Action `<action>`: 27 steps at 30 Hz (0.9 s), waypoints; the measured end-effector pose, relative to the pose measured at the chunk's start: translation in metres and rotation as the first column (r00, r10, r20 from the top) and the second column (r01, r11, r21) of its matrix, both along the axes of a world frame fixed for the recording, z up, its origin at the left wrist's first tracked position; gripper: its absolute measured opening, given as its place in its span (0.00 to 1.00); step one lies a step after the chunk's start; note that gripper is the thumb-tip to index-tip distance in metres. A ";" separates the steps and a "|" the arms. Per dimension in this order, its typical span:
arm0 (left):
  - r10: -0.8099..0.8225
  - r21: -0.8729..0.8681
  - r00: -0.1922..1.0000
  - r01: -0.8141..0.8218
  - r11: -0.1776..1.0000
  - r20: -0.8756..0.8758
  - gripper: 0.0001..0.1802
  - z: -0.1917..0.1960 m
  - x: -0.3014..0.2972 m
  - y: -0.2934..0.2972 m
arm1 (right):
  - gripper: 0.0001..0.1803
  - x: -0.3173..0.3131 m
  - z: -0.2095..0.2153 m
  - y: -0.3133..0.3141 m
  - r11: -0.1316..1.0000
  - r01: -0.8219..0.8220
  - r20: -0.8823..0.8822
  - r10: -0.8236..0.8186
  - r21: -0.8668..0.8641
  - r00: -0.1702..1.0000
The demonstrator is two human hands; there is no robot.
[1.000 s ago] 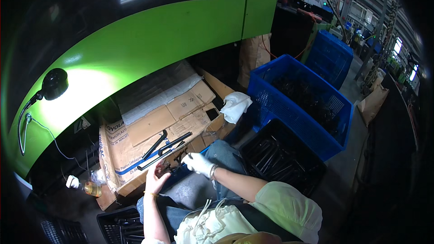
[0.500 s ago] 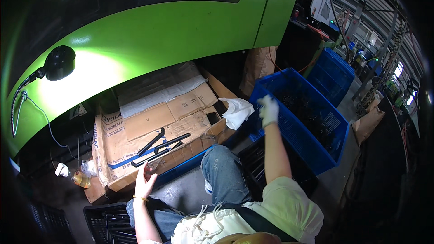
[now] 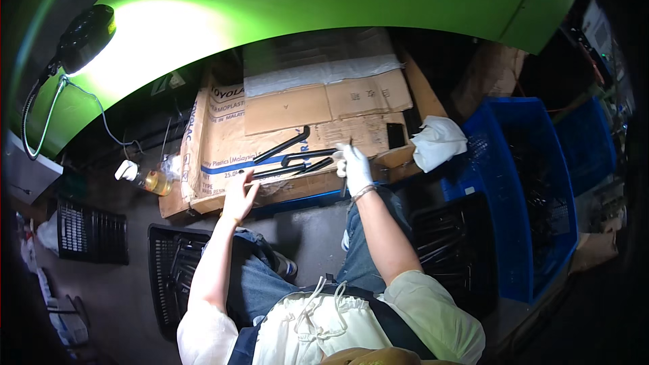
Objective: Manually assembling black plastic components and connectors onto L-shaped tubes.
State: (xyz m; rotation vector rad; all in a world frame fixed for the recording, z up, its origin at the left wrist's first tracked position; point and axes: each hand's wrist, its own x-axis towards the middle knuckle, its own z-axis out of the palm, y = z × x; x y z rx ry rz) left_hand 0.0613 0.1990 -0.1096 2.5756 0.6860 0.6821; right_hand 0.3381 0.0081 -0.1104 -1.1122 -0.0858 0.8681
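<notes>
Right gloved hand [image 3: 354, 165] is now back from blue plastic crate [image 3: 503, 162], gripping thin dark rod [image 3: 346, 169]; bare left hand [image 3: 238, 192], grip open, is resting on flattened brown cardboard [image 3: 223, 142].

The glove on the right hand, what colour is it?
White. The glove on the right hand shows best in the head view.

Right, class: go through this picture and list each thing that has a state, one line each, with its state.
Left hand: bare, open, fingers on the cardboard box.
Right hand: gloved, closed on a thin dark rod.
Cardboard box: flaps shut, lying flat.
Long black parts: lying loose on the box.
Lamp: lit.
Blue crate: open, holding dark parts.
White cloth: crumpled.
Spray bottle: lying on its side.
</notes>
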 end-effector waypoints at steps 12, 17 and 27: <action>-0.411 -0.295 0.754 0.295 0.909 -0.513 0.31 -0.126 0.147 0.096 | 0.15 -0.030 0.013 0.038 0.999 -0.046 0.318 0.045 -0.004 0.947; -0.180 -0.240 0.773 0.037 0.970 -0.608 0.27 -0.133 0.191 0.051 | 0.15 -0.016 0.019 0.012 0.998 0.028 0.455 -0.002 -0.051 0.891; -0.163 -0.116 0.829 0.119 0.986 -0.534 0.17 -0.120 0.196 0.061 | 0.14 -0.018 0.017 0.021 0.985 0.030 0.518 0.065 -0.172 0.853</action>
